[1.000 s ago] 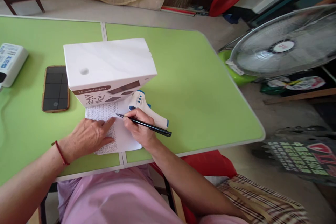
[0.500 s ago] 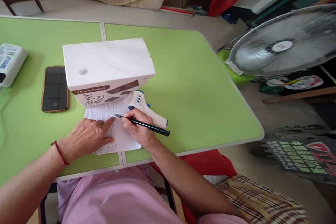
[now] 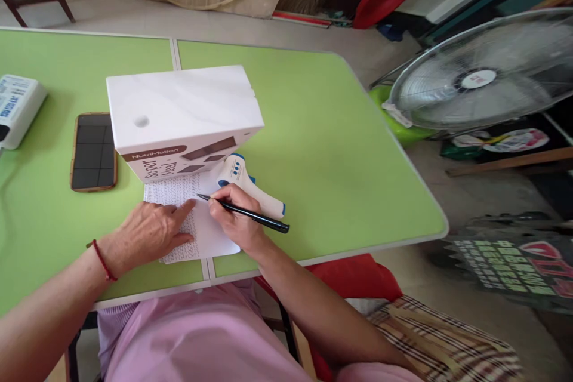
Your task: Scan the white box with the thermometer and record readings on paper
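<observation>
A sheet of paper [image 3: 217, 233] lies near the table's front edge, its left part covered in rows of handwriting. Resting on the written part is my left hand [image 3: 154, 230], index finger stretched out and thumb apart, holding nothing. My right hand [image 3: 237, 218] grips a black pen [image 3: 255, 213], its tip at the paper close to my left fingertip. Just beyond my right hand lies a white and blue infrared thermometer [image 3: 257, 191]. A white NutriMotion box [image 3: 188, 107] stands at the paper's far edge and hides part of it.
On the green table [image 3: 322, 149], a smartphone [image 3: 94, 152] lies left of the box. Farther left is a white power strip [image 3: 20, 108] with a cable. A large fan [image 3: 478, 77] stands beyond the table's right end, and a red cushion [image 3: 358, 277] is beside me.
Almost nothing differs; both hands, the pen and the paper keep their places. The view has shifted very slightly.
</observation>
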The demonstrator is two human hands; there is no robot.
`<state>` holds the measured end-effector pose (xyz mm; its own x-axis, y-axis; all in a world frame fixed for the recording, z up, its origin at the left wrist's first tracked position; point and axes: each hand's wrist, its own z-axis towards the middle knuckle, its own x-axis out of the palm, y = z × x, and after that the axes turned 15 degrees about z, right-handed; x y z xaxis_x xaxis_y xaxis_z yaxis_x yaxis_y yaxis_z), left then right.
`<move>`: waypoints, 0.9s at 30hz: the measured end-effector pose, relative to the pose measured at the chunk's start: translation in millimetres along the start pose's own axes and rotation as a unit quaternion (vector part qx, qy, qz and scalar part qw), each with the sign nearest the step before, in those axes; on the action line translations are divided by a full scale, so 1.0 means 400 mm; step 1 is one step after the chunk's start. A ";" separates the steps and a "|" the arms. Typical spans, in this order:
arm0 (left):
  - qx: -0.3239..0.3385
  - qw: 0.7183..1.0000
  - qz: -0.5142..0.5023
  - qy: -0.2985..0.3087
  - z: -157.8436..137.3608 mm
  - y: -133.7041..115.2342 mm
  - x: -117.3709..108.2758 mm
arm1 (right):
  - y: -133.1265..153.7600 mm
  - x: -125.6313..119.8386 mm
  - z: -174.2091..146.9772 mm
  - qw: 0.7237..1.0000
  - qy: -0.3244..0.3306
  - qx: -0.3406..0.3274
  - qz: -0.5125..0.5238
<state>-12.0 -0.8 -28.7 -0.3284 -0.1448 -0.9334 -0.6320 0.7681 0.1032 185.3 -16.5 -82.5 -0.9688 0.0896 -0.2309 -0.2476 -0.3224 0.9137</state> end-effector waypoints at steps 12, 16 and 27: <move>0.000 1.000 -0.008 -0.007 0.003 0.001 0.002 | 0.008 -0.004 0.000 1.000 -0.008 0.011 0.012; -0.002 1.000 -0.026 -0.013 0.002 0.003 0.002 | 0.007 -0.007 -0.005 1.000 -0.025 0.010 0.003; -0.002 1.000 -0.011 -0.004 0.003 0.003 0.003 | 0.006 0.000 -0.004 1.000 -0.018 0.008 0.007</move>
<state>-12.2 0.6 -30.1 -0.3095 -0.1567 -0.9379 -0.6411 0.7628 0.0841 184.7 -18.7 -80.6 -0.9710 0.1199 -0.2068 -0.2344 -0.3085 0.9219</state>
